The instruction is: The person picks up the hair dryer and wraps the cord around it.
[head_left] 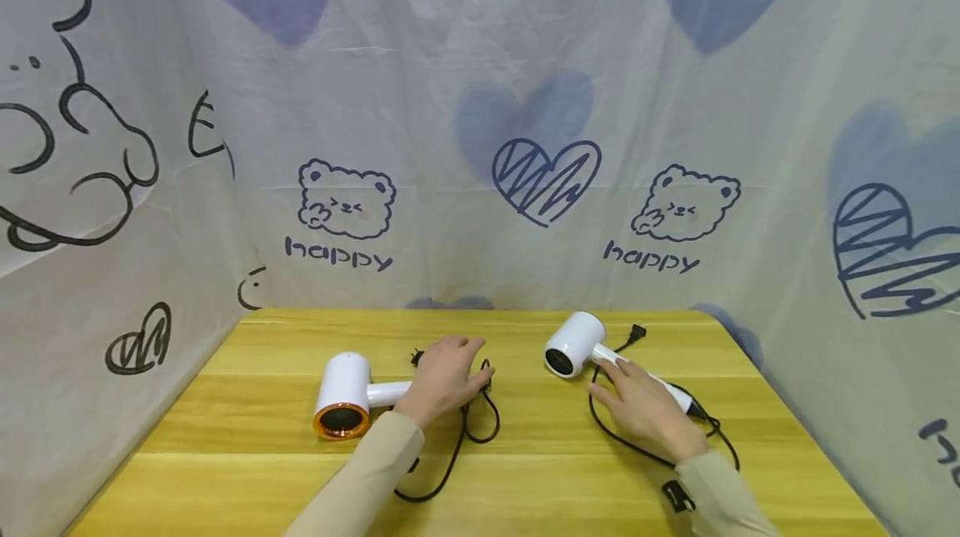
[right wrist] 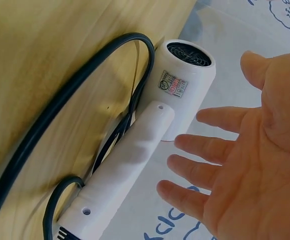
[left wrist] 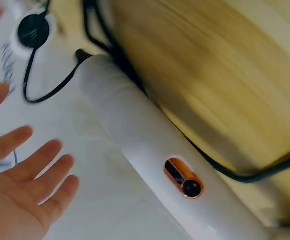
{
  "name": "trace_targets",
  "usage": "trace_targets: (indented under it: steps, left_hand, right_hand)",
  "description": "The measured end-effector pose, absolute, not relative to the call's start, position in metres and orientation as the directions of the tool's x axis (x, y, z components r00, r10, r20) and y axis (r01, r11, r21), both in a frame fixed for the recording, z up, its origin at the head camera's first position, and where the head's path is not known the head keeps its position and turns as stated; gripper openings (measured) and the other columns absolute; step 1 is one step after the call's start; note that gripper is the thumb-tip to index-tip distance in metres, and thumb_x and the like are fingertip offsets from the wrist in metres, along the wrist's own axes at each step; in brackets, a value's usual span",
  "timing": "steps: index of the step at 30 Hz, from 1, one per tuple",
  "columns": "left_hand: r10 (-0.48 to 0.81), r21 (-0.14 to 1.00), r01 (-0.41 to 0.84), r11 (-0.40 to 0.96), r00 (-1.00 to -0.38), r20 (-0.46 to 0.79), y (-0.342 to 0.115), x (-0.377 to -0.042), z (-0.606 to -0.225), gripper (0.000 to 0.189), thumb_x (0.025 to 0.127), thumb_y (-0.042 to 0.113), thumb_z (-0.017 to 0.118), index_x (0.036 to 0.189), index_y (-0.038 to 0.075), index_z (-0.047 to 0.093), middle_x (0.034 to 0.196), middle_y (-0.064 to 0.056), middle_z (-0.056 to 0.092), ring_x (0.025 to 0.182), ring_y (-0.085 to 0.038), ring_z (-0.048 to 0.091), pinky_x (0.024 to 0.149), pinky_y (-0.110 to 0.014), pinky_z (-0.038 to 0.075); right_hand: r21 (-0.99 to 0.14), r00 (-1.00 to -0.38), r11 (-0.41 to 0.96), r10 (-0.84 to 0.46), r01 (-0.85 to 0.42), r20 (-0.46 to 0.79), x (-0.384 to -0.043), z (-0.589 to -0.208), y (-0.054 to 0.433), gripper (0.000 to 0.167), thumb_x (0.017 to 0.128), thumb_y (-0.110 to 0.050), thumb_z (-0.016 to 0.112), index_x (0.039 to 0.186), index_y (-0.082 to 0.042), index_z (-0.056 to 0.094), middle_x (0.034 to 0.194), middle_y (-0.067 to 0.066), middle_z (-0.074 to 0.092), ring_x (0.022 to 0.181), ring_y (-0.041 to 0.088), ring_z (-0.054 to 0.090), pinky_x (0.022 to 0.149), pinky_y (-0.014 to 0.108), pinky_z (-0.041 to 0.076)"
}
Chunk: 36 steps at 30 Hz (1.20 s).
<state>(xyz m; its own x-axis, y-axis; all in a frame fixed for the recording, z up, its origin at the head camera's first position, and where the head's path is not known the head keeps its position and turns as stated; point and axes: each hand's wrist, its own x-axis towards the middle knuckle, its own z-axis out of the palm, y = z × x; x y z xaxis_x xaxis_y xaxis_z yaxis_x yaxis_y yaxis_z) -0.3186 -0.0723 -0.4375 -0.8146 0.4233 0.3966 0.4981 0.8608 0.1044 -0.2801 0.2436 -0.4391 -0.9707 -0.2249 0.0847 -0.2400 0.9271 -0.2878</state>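
Note:
On the left lies a white hair dryer point(head_left: 346, 391) with an orange ring at its mouth. My left hand point(head_left: 444, 376) is over the end of its handle point(head_left: 387, 393), fingers spread. The left wrist view shows this hand apart from the handle, which carries an orange-rimmed slide switch point(left wrist: 183, 178). A second white hair dryer point(head_left: 576, 342) lies on the right, its dark mouth toward me. My right hand point(head_left: 647, 408) hovers over its handle point(right wrist: 122, 165), fingers extended. The right wrist view has that hand beside the dryer, holding nothing.
Both dryers lie on a yellow wooden table point(head_left: 540, 487). Black cords point(head_left: 442, 494) loop beside the left dryer, and another cord point(head_left: 723, 434) curls round the right one. A black plug point(head_left: 637, 333) lies behind it. Printed white cloth point(head_left: 435, 187) stands round the table's back and sides.

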Motion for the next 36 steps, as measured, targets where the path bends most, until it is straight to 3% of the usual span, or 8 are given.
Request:
trace_targets:
  steps: [9, 12, 15, 22, 24, 27, 31, 36]
  left_hand:
    - [0.477, 0.023, 0.515, 0.857, -0.809, 0.344, -0.042, -0.333, -0.441, 0.044, 0.095, 0.04, 0.062, 0.129, 0.013, 0.059, 0.117, -0.01, 0.065, 0.108, -0.026, 0.063, 0.092, -0.043, 0.054]
    - [0.497, 0.007, 0.529, 0.849, -0.802, 0.331, -0.03, -0.339, -0.447, 0.035, 0.096, 0.038, 0.061, 0.122, 0.015, 0.061, 0.108, -0.007, 0.066, 0.101, -0.023, 0.063, 0.09, -0.041, 0.054]
    - [0.497, 0.008, 0.535, 0.845, -0.79, 0.358, -0.018, -0.346, -0.455, 0.031, 0.094, 0.037, 0.063, 0.116, 0.015, 0.064, 0.101, -0.005, 0.068, 0.092, -0.021, 0.065, 0.083, -0.038, 0.056]
    - [0.423, 0.111, 0.465, 0.878, -0.865, 0.27, 0.013, -0.357, -0.459, 0.033, 0.091, 0.037, 0.067, 0.114, 0.014, 0.067, 0.101, -0.006, 0.071, 0.09, -0.022, 0.068, 0.074, -0.039, 0.057]
    - [0.404, 0.103, 0.435, 0.895, -0.885, 0.232, 0.02, -0.358, -0.459, 0.032, 0.089, 0.038, 0.067, 0.112, 0.015, 0.067, 0.098, -0.005, 0.071, 0.09, -0.023, 0.067, 0.072, -0.041, 0.057]
    - [0.38, 0.128, 0.407, 0.904, -0.905, 0.192, 0.029, -0.359, -0.457, 0.044, 0.09, 0.039, 0.068, 0.126, 0.017, 0.06, 0.107, -0.007, 0.069, 0.091, -0.025, 0.067, 0.071, -0.042, 0.057]
    - [0.393, 0.18, 0.423, 0.888, -0.902, 0.18, 0.041, -0.357, -0.453, 0.059, 0.093, 0.038, 0.066, 0.146, 0.026, 0.043, 0.121, -0.012, 0.062, 0.095, -0.027, 0.066, 0.072, -0.042, 0.057]
    - [0.449, 0.133, 0.466, 0.875, -0.883, 0.137, 0.052, -0.351, -0.455, 0.057, 0.096, 0.038, 0.061, 0.148, 0.041, 0.037, 0.131, -0.012, 0.054, 0.106, -0.027, 0.061, 0.075, -0.042, 0.058]
  right_hand:
    - [-0.283, -0.968, 0.929, -0.205, -0.24, 0.148, -0.283, -0.439, 0.253, 0.054, 0.097, -0.043, 0.056, 0.136, -0.005, 0.056, 0.132, 0.021, 0.059, 0.118, 0.04, 0.058, 0.095, 0.058, 0.049]
    - [-0.297, -0.97, 0.926, -0.204, -0.235, 0.132, -0.284, -0.44, 0.256, 0.049, 0.096, -0.038, 0.06, 0.132, -0.004, 0.06, 0.123, 0.017, 0.065, 0.098, 0.029, 0.063, 0.08, 0.05, 0.053]
    - [-0.309, -0.973, 0.924, -0.201, -0.226, 0.11, -0.284, -0.44, 0.259, 0.046, 0.096, -0.037, 0.061, 0.129, -0.004, 0.062, 0.111, 0.013, 0.068, 0.077, 0.019, 0.055, 0.065, 0.038, 0.046]
    - [-0.331, -0.976, 0.919, -0.192, -0.216, 0.103, -0.284, -0.438, 0.275, 0.047, 0.095, -0.033, 0.063, 0.124, 0.004, 0.062, 0.111, 0.02, 0.068, 0.086, 0.023, 0.062, 0.073, 0.045, 0.052]
    - [-0.352, -0.977, 0.912, -0.189, -0.213, 0.101, -0.285, -0.438, 0.281, 0.045, 0.095, -0.029, 0.063, 0.123, 0.006, 0.062, 0.099, 0.017, 0.069, 0.077, 0.021, 0.059, 0.068, 0.041, 0.051]
    - [-0.361, -0.976, 0.907, -0.188, -0.217, 0.114, -0.285, -0.437, 0.288, 0.043, 0.094, -0.024, 0.064, 0.122, 0.008, 0.062, 0.094, 0.016, 0.068, 0.074, 0.021, 0.059, 0.067, 0.04, 0.051]
    - [-0.348, -0.973, 0.91, -0.194, -0.226, 0.125, -0.284, -0.434, 0.296, 0.04, 0.091, -0.018, 0.067, 0.119, 0.01, 0.061, 0.102, 0.021, 0.069, 0.084, 0.029, 0.064, 0.073, 0.048, 0.054]
    - [-0.323, -0.982, 0.928, -0.165, -0.187, 0.095, -0.28, -0.436, 0.304, 0.041, 0.091, -0.009, 0.066, 0.122, 0.015, 0.057, 0.11, 0.03, 0.064, 0.097, 0.041, 0.063, 0.082, 0.054, 0.053]
